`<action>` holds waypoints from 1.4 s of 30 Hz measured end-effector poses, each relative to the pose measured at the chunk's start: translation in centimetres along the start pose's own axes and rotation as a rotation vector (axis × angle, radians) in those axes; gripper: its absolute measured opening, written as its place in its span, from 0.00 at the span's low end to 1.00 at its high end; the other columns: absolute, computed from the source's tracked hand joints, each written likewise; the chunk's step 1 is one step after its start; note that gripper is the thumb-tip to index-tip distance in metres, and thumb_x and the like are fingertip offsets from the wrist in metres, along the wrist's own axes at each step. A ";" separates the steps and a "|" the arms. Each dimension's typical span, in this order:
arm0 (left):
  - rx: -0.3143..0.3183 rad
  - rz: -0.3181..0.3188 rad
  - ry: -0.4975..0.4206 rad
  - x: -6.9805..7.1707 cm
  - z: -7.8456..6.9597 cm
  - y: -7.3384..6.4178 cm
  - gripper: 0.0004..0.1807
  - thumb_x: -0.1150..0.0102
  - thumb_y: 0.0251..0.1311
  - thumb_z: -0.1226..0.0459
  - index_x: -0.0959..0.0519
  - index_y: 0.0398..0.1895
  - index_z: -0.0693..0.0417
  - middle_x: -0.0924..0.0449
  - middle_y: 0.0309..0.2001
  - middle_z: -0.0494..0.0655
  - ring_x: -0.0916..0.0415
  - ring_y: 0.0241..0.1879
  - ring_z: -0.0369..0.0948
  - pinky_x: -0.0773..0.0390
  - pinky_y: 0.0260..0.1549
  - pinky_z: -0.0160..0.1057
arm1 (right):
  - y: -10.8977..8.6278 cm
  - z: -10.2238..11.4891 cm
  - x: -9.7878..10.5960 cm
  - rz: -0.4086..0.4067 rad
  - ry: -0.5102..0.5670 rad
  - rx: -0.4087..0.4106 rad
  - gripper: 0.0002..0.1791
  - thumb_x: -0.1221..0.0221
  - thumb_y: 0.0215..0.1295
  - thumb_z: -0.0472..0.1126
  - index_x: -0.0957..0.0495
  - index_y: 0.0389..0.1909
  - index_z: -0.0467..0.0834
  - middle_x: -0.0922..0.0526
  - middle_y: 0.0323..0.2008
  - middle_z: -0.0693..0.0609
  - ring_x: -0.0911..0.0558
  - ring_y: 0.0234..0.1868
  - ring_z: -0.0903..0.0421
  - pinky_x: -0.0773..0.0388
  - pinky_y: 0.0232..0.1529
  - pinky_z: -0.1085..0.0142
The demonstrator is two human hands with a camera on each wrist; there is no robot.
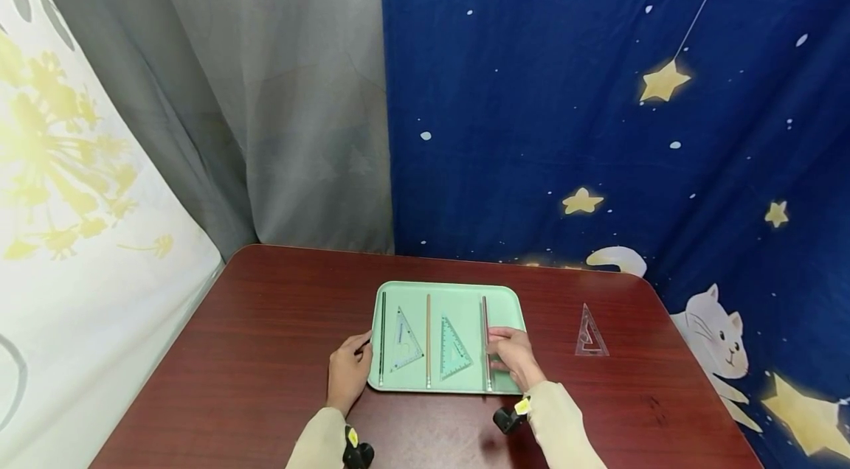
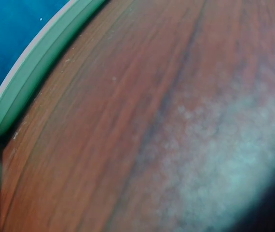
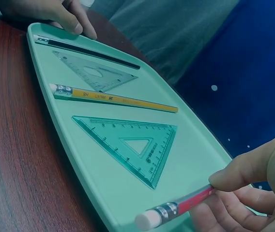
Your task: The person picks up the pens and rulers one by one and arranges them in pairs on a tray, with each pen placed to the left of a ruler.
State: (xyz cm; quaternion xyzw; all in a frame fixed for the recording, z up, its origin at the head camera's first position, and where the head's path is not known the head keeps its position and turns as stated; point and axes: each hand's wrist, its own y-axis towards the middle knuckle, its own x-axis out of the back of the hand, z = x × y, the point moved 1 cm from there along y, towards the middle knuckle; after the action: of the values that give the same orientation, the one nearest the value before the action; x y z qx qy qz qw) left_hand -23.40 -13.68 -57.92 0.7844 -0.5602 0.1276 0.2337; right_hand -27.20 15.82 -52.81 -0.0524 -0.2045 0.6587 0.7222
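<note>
A pale green tray (image 1: pixel 465 299) rests on the table, with my left hand (image 1: pixel 349 373) gripping its left rim. Over the tray's right side, my right hand (image 1: pixel 513 352) pinches a red pencil (image 3: pixel 191 200) between thumb and fingers; its white eraser end points toward the near side. Along the tray, from left to right, lie a black pencil (image 3: pixel 89 51), a clear set square (image 3: pixel 79 69), a yellow pencil (image 3: pixel 118 100) and a green set square (image 3: pixel 160 157). Most of the left hand falls outside the left wrist view.
Another clear set square (image 1: pixel 595 345) lies on the brown table (image 1: pixel 279 321), right of the tray. Behind the table hang a grey curtain (image 1: pixel 312 122) and a blue star-patterned curtain (image 1: pixel 531 122). A white cloth (image 1: pixel 86 292) hangs at the left.
</note>
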 end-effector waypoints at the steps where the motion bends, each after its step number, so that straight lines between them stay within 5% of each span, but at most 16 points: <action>1: 0.000 -0.001 0.000 0.0 0.0 0.0 0.16 0.44 0.63 0.67 0.19 0.53 0.56 0.18 0.49 0.53 0.17 0.43 0.47 0.19 0.39 0.41 | 0.1 0.0 -0.1 -0.004 0.000 0.002 0.26 0.42 0.50 0.24 0.26 0.55 0.30 0.21 0.50 0.35 0.21 0.31 0.59 0.21 0.26 0.65; 42: -0.013 -0.013 0.000 -0.1 0.3 0.0 0.15 0.43 0.63 0.68 0.18 0.52 0.56 0.17 0.47 0.51 0.17 0.40 0.44 0.20 0.34 0.36 | 0.5 -0.1 -2.6 -0.058 -0.108 0.032 0.21 0.43 0.50 0.23 0.23 0.49 0.31 0.20 0.39 0.41 0.22 0.26 0.58 0.22 0.24 0.65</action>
State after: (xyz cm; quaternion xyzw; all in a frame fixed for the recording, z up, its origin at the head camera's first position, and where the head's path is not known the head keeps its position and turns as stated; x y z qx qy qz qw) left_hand -23.47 -13.72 -58.21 0.7864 -0.5559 0.1224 0.2399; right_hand -27.74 13.37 -53.60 0.0007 -0.2339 0.6426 0.7296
